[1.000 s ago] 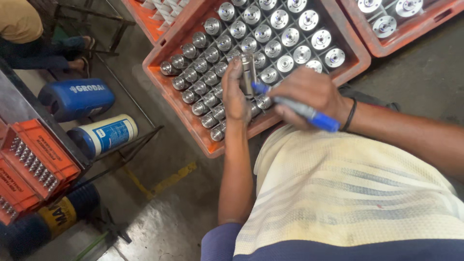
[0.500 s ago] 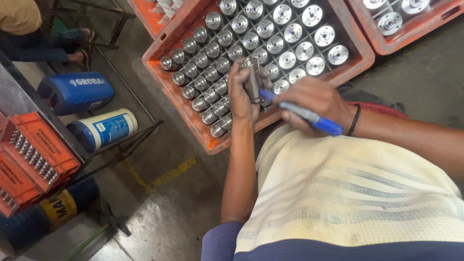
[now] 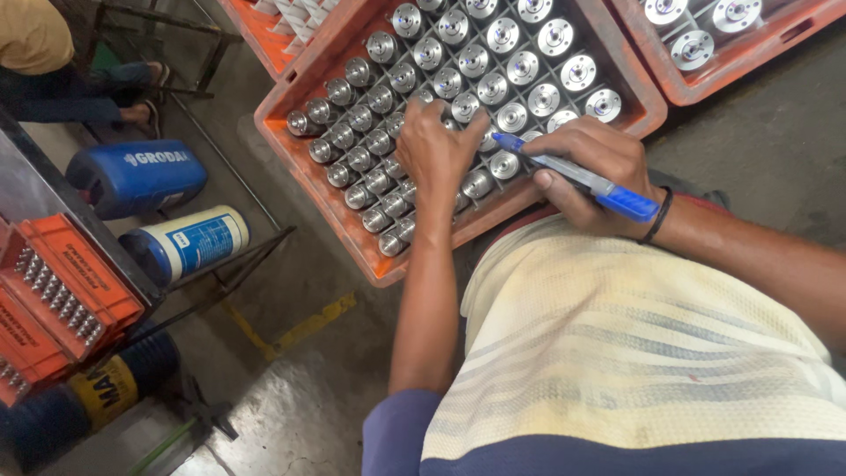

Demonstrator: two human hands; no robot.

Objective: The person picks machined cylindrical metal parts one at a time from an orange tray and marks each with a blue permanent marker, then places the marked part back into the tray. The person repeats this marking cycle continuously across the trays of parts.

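Concrete floor carries an orange crate (image 3: pixel 291 150) of upright metal cylinders (image 3: pixel 493 35) at upper centre. Left hand (image 3: pixel 436 145), fingers curled down, touches them; right hand (image 3: pixel 586 172), just right, pinches a blue marker (image 3: pixel 577 176) pointing upper left.

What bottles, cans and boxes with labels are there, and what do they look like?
Blue jug: lying on its side at left, white lettering.
White can: lying just below the jug, blue label, dark blue end.
Dark drum: bottom left, yellow band.
Small orange crate: left edge, printed side, metal parts inside.
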